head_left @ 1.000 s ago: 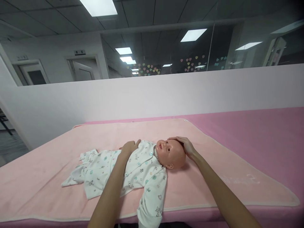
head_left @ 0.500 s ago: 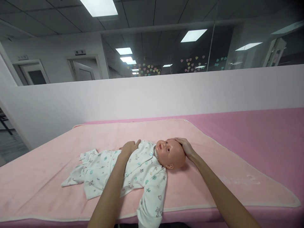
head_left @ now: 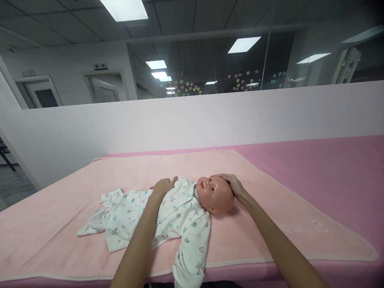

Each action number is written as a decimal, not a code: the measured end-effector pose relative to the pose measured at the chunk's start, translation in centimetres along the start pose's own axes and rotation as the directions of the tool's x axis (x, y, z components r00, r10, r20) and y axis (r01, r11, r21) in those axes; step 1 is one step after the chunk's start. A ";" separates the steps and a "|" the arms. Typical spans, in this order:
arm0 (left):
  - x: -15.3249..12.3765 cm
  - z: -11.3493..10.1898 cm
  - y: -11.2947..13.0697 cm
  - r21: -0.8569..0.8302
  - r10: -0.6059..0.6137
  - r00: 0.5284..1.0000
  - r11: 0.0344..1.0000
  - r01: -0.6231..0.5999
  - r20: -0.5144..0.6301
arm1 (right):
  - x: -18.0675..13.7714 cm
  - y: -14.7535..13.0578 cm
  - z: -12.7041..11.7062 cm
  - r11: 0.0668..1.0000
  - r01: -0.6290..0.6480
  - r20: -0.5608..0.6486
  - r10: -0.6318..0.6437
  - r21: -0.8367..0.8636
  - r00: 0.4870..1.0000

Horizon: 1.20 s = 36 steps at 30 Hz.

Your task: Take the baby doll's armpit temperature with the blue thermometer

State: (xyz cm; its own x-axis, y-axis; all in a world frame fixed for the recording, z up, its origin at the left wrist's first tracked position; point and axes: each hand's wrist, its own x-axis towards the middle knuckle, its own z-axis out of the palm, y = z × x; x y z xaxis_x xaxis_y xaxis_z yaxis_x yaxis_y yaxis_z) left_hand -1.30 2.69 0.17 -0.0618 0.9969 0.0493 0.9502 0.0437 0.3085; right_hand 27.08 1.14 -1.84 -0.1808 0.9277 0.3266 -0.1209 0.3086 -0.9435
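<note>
A baby doll lies on its back on a light pink blanket, head to the right, dressed in a white printed suit. My left hand rests flat on the doll's chest, fingers stretched out over the far side. My right hand cups the top of the doll's head, fingers curved round it. One white sleeve hangs over the blanket's near edge.
The blanket covers a darker pink bed surface that stretches to the right. A white partition wall runs behind it, with glass panels above. A doorway shows at the far left back.
</note>
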 end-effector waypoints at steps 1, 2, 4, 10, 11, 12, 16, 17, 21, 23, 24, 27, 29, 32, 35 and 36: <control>0.0 0.0 0.0 0.001 0.001 1.000 1.000 -0.001 -0.001 | 0.0 0.0 0.0 1.000 -0.001 0.001 0.001 -0.002 1.000; 0.1 0.0 0.0 0.002 0.002 1.000 1.000 -0.002 -0.001 | 0.0 0.0 0.1 1.000 0.000 -0.002 0.000 -0.004 1.000; 0.1 0.1 -0.1 0.006 0.002 1.000 1.000 -0.002 -0.002 | 0.0 -0.1 0.1 1.000 -0.003 -0.006 0.003 -0.002 1.000; 0.3 0.1 -0.2 0.013 0.005 1.000 1.000 -0.005 -0.003 | 0.3 0.8 -0.4 0.993 -0.090 -0.025 0.093 0.081 0.995; 0.3 0.2 -0.2 0.014 0.005 1.000 1.000 -0.005 -0.004 | 0.5 1.1 -0.7 0.984 -0.139 -0.051 0.145 0.110 0.988; 0.3 0.2 -0.3 0.015 0.003 1.000 1.000 -0.003 -0.004 | 0.7 1.5 -1.1 0.973 -0.186 -0.085 0.199 0.141 0.976; 0.3 0.2 -0.3 0.017 0.007 1.000 1.000 -0.007 0.001 | 1.2 2.4 -2.3 0.967 -0.158 -0.263 0.208 0.199 0.942; 0.3 0.2 -0.3 0.017 0.008 1.000 1.000 -0.008 0.003 | 1.3 2.3 -2.4 0.974 -0.111 -0.296 0.167 0.196 0.940; 0.2 0.1 -0.2 0.013 0.005 1.000 1.000 -0.005 0.003 | 0.7 1.1 -1.4 0.990 -0.039 -0.226 0.069 0.134 0.972; 0.2 0.1 -0.2 0.011 0.000 1.000 1.000 0.000 0.002 | 0.3 0.4 -0.6 0.996 -0.066 -0.097 0.072 0.064 0.993; 0.1 0.1 -0.1 0.010 -0.001 1.000 1.000 0.001 0.003 | 0.1 0.1 -0.3 0.997 -0.073 -0.048 0.075 0.031 0.996; 0.1 0.0 -0.1 0.008 -0.002 1.000 1.000 0.002 0.009 | -0.1 -0.4 0.2 0.998 -0.065 -0.017 0.065 -0.021 0.998; 0.1 0.1 -0.1 0.008 0.001 1.000 1.000 -0.001 0.011 | -0.2 -0.5 0.2 0.998 -0.060 -0.025 0.060 -0.026 0.998; 0.2 0.1 -0.2 0.009 0.005 1.000 1.000 -0.005 0.012 | -0.2 -0.5 0.1 0.997 -0.082 -0.033 0.082 -0.003 0.996; 0.3 0.1 -0.2 0.009 0.010 1.000 1.000 -0.010 0.010 | -0.1 0.3 -0.1 0.983 -0.178 -0.094 0.181 0.033 0.979; 0.3 0.1 -0.2 0.009 0.011 1.000 1.000 -0.011 0.009 | 0.0 0.8 -0.4 0.975 -0.216 -0.147 0.221 0.052 0.964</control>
State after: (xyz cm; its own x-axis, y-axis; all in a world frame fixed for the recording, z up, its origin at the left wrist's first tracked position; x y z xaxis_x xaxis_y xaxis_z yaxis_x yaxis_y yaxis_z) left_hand -1.51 2.98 -0.01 -0.0490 0.9978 0.0444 0.9535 0.0335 0.2996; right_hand 27.33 1.45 -2.59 -0.0576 0.9935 0.0978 -0.1293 0.0897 -0.9875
